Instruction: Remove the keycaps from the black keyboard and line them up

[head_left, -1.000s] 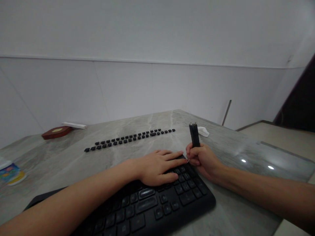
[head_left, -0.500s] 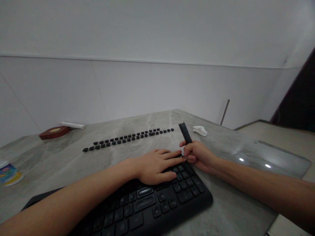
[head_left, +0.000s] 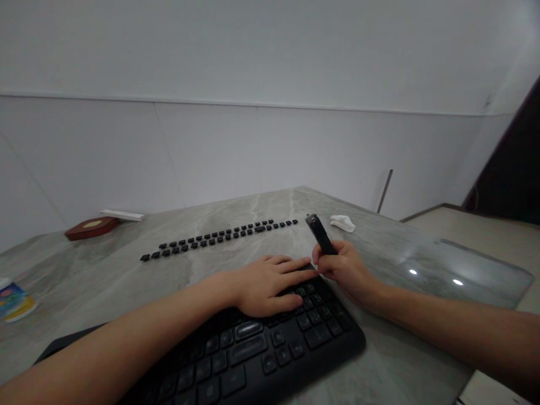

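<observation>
A black keyboard (head_left: 291, 351) lies at an angle in front of me. My left hand (head_left: 270, 287) is spread flat across its upper part, palm down, with fingers pointing right. My right hand (head_left: 343, 267) is closed round the black handle of a keycap puller (head_left: 321, 233) at the keyboard's far right corner. The puller leans, its top end pointing up and left. Its lower end is hidden by my fingers, which sit right by the left hand's fingertips. Beyond the keyboard, two rows of loose black keycaps (head_left: 211, 242) run along the table.
A crumpled white tissue (head_left: 342, 223) lies beyond my right hand. Far left are a reddish-brown wooden object (head_left: 91, 228), a white strip (head_left: 122, 215) and a colourful container (head_left: 16, 301). The grey marble-look table (head_left: 405, 259) meets a white wall (head_left: 219, 152).
My right hand has turned slightly and the puller handle tilts further left, its top end a little lower. The wire loop seen before is now hidden. My left hand stays in place.
</observation>
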{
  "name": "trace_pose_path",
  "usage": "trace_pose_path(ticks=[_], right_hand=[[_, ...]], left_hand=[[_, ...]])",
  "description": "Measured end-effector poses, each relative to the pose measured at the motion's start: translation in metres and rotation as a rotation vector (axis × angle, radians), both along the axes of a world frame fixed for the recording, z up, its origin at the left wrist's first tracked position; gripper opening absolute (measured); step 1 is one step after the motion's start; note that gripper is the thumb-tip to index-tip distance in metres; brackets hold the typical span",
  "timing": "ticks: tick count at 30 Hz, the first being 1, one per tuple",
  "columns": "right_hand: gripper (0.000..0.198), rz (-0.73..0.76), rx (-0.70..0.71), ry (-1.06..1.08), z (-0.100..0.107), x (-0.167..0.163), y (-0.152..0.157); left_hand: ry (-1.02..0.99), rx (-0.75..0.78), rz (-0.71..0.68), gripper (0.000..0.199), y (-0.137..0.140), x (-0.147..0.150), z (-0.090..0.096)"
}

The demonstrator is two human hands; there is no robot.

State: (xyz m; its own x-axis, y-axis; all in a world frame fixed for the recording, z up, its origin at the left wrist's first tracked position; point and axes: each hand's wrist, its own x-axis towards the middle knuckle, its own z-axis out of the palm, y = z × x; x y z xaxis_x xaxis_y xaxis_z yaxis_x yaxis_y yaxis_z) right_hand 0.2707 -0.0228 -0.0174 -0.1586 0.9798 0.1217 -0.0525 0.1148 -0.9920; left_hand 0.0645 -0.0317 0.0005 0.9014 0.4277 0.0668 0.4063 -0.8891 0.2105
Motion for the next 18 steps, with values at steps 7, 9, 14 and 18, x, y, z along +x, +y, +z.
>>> trace_pose_path(ticks=[7, 9, 14, 18], right_hand=[[0.007, 0.042, 0.195, -0.156, 0.0036, 0.0032, -0.0045], [0.007, 0.045, 0.232, -0.186, 0.0033, 0.0039, -0.005], [0.012, 0.077, 0.317, -0.263, -0.0003, 0.007, -0.0051], [0.019, 0.137, 0.357, -0.33, -0.001, 0.0093, -0.0062]], left_hand=[[-0.003, -0.003, -0.011, 0.059, 0.0005, 0.0003, -0.0002], [0.004, 0.003, -0.013, 0.059, 0.0005, 0.0001, -0.0004], [0.013, 0.011, -0.002, 0.059, -0.0003, 0.0003, 0.0004], [0.009, 0.015, -0.002, 0.057, -0.0008, 0.001, 0.0012]])
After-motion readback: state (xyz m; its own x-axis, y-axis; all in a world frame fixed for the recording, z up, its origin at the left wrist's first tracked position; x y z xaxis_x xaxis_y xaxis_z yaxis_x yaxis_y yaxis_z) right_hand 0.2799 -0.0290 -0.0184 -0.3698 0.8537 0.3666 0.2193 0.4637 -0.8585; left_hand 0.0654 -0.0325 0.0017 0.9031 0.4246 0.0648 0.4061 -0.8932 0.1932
